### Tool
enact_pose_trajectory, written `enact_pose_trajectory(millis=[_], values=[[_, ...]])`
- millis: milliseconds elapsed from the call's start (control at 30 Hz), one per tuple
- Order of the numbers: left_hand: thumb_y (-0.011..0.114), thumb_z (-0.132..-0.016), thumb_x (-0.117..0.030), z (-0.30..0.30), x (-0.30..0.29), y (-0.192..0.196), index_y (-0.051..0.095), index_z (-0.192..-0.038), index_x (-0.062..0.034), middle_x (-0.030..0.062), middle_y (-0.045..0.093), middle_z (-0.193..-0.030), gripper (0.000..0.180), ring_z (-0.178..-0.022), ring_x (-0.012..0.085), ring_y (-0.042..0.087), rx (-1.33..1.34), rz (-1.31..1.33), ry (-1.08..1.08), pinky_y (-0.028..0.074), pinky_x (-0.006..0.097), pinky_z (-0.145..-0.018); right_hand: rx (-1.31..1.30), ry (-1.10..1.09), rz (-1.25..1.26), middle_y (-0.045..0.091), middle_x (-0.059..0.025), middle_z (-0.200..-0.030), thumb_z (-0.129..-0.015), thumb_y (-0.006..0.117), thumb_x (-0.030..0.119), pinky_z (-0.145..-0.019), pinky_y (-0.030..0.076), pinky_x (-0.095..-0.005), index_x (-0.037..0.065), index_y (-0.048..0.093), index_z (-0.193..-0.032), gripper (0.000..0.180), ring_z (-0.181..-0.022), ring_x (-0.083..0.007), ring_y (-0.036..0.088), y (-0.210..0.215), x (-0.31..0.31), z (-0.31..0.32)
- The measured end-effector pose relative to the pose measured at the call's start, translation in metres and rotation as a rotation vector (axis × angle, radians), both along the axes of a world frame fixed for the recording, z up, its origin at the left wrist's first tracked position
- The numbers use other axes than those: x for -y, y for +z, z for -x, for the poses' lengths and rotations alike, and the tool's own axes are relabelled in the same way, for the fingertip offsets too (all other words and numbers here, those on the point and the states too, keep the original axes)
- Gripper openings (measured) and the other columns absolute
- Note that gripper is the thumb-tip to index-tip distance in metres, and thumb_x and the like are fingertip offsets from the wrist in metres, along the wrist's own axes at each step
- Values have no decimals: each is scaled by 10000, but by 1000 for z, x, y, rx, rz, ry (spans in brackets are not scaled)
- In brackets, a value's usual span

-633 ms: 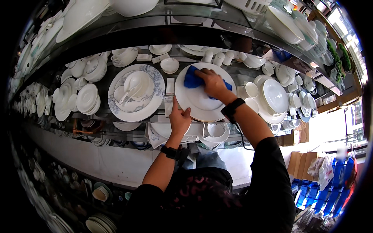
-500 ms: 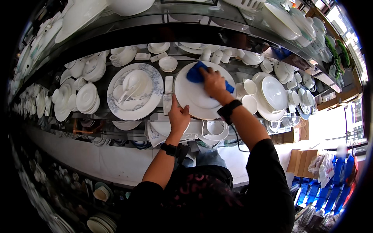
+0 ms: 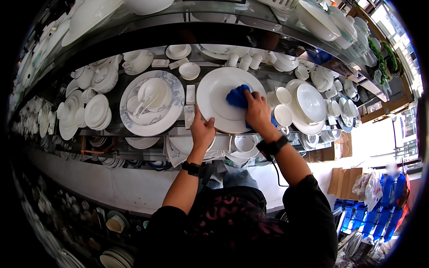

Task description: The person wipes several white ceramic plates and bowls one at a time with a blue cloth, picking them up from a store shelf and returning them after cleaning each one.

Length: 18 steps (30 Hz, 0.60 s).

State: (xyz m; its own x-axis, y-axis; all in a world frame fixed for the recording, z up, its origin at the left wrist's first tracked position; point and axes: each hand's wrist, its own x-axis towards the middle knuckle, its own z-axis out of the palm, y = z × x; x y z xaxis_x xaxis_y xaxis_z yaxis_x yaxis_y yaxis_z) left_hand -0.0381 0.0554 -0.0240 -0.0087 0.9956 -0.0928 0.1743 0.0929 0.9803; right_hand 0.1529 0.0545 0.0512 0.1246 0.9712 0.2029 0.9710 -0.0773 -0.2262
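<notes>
A large round white plate (image 3: pixel 212 96) with a thin gold-toned edge rests on the glass shelf in front of me. My left hand (image 3: pixel 202 132) holds this plate at its near left rim, thumb and fingers against the edge. Bunched in my right hand (image 3: pixel 259 114) is a blue cloth (image 3: pixel 237 97), pressed on the plate's face right of its middle. Part of the cloth hangs below that hand near the right rim. To the left lies a blue-patterned plate (image 3: pixel 173 91) carrying a bowl and a white spoon (image 3: pixel 146 102).
White cups (image 3: pixel 283 115) and stacked plates (image 3: pixel 311 103) stand close on the right. Small dishes (image 3: pixel 189 70) and shakers (image 3: pixel 245 62) sit behind. A glass shelf (image 3: pixel 214 20) full of crockery runs overhead. Blue bins (image 3: pixel 371 219) and cardboard (image 3: pixel 345 183) are at the lower right.
My right hand has moved the blue cloth down and toward me across the plate, from its far part to right of its middle. My left hand stays on the rim.
</notes>
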Motion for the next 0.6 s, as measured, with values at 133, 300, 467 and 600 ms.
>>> enact_pose_trajectory(millis=[133,300,467,600], values=[[611,-869,-38,2,2,12,164,-1480,7,79,634,-621,759,-482,139,584,68,82,-15,461,271,-460,-77,-123,6,555,-189,-1114,-758,570,17,-789,509,-512,122,523,-1250,506,-991,-419,569,-12,-49,-11],[611,-869,-40,3,1,6,164,-1472,32,83,635,-616,755,-502,144,602,61,32,-24,478,265,-505,-134,-290,30,535,-182,-1168,-778,593,53,-839,504,-516,115,526,-1236,467,-1057,-434,545,-12,-95,1],[600,-884,-32,0,0,-16,122,-1495,-22,86,640,-665,775,-518,121,600,-36,-21,-41,476,266,-451,-134,-324,-16,521,-149,-1203,-778,605,92,-804,496,-537,145,519,-1265,497,-1070,-407,539,-16,-109,29],[608,-877,-36,1,-1,-26,148,-1487,-6,84,635,-630,765,-511,123,599,-72,-89,-13,478,276,-462,-66,-45,8,574,-137,-1128,-717,610,80,-774,505,-521,167,554,-1194,488,-994,-388,580,-23,-97,60]])
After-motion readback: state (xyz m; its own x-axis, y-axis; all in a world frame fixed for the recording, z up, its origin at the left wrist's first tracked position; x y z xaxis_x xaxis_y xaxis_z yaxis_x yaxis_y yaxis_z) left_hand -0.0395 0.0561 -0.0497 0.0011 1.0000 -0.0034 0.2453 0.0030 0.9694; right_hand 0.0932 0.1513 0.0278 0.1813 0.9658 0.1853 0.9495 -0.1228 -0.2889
